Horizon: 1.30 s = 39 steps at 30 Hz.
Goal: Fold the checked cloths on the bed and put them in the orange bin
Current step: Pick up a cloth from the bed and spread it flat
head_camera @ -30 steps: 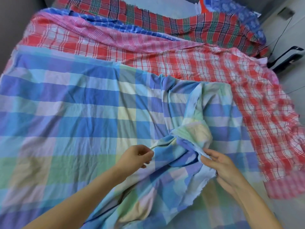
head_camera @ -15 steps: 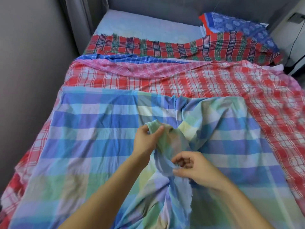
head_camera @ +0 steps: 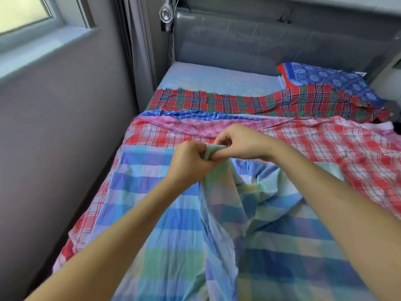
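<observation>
A blue, green and yellow checked cloth [head_camera: 173, 231] covers the near half of the bed. A bunched ridge of it rises to a corner held up in the middle. My left hand [head_camera: 191, 161] grips that corner, and my right hand [head_camera: 236, 142] pinches the same corner from the other side, the two hands touching. Beyond lies a red and white checked cloth [head_camera: 325, 148], then a blue checked cloth [head_camera: 195, 115] showing as a thin strip, then a red and green tartan cloth [head_camera: 249, 103]. No orange bin is in view.
A blue patterned pillow [head_camera: 329, 80] lies at the far right by the grey headboard [head_camera: 260, 44]. A grey wall [head_camera: 60, 137] with a window sill runs along the left edge of the bed. A curtain [head_camera: 138, 51] hangs in the corner. Bare mattress [head_camera: 217, 79] shows near the headboard.
Both hands have lifted the blue-green cloth's corner up and away from me and come together on it. The head camera has tilted up, bringing the headboard and window into view.
</observation>
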{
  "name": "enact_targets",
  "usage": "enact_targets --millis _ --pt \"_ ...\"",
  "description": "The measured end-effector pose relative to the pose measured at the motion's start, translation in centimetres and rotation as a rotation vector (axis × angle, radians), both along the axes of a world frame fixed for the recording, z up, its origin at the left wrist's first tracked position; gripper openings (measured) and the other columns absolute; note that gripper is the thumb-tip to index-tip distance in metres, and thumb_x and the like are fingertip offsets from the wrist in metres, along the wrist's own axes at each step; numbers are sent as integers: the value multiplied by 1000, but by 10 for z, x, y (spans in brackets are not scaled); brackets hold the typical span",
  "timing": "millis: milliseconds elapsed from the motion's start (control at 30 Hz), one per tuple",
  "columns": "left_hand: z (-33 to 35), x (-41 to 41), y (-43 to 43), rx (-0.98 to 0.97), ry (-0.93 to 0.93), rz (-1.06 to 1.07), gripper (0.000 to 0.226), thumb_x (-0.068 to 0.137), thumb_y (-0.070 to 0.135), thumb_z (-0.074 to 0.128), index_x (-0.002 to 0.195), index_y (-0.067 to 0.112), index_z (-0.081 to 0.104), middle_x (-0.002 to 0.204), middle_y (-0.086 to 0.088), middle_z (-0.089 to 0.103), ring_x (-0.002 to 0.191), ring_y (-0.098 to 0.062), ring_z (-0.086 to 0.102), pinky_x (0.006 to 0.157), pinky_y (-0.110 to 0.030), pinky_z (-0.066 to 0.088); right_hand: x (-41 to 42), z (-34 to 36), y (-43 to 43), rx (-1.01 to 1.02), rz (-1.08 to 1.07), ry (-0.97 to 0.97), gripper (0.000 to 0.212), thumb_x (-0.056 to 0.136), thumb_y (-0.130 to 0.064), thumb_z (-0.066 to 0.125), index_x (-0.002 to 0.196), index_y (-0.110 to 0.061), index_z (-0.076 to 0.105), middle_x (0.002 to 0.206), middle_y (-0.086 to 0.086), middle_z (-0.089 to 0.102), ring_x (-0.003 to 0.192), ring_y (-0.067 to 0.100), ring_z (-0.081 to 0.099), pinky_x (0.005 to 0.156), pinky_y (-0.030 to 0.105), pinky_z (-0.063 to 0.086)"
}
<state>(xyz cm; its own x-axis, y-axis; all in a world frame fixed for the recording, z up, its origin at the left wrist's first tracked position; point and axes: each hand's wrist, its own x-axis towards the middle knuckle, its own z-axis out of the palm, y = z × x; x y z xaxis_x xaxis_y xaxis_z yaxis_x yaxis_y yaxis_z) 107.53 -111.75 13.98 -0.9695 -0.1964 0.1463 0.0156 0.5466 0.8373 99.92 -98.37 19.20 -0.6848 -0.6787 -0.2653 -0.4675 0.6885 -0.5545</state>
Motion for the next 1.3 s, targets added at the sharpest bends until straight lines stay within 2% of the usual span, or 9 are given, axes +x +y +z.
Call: enact_targets --millis 133,333,467,600,700,767,867,1067,1300 --pt "0 13 -9 203 -47 91 28 71 17 73 48 15 55 44 1 46 43 -3 33 44 -18 28 -1 33 -25 -62 -73 289 21 83 -13 66 73 6 64 60 8 49 53 14 40 50 27 31" --pt "-4 32 -9 43 -155 293 33 66 23 59 49 12 33 42 2 31 45 -14 28 42 -25 23 -18 72 -53 -395 -308 312 12 89 2 53 80 7 58 71 19 62 52 18 66 52 34 57" --pt "-12 45 -30 -230 -177 321 21 73 20 53 55 11 45 65 -4 46 65 -30 52 53 -30 33 -28 90 -74 -508 -325 356 19 86 7 50 72 -2 58 74 17 61 62 26 67 64 41 59" --pt "-11 47 -45 -608 148 291 5 59 20 64 55 16 63 92 -9 62 79 -32 54 68 -33 36 -35 94 -91 -553 -347 407 11 86 3 52 79 5 60 81 23 64 74 35 67 70 46 58" --pt "-2 43 -47 -784 361 213 11 65 28 66 74 23 68 82 -7 56 72 -28 49 66 -33 29 -40 92 -98 -561 -343 412 11 85 -1 53 81 4 62 81 22 66 78 37 65 72 51 56" --pt "1 37 -47 -945 308 201 26 72 38 61 92 24 68 74 -5 49 64 -25 46 62 -33 30 -41 91 -101 -543 -321 421 11 86 -3 54 79 1 62 80 18 66 80 37 64 74 52 55" --pt "3 23 -54 -1038 204 228 24 75 39 51 73 19 63 63 -4 46 52 -23 42 56 -31 30 -39 90 -101 -548 -321 378 13 88 0 54 78 -4 62 78 15 65 80 35 66 75 48 57" --pt "14 16 -90 -821 169 208 37 74 32 42 42 14 42 40 -3 42 31 -25 40 47 -22 23 -49 81 -92 -579 -387 305 12 90 -2 55 87 7 63 87 21 66 81 32 68 75 44 58" --pt "-39 43 -92 -324 -309 261 35 82 20 53 54 10 34 53 -3 38 59 -26 41 47 -31 25 -65 72 -103 -590 -420 317 12 91 -2 54 84 4 62 83 17 65 82 32 68 74 41 59"
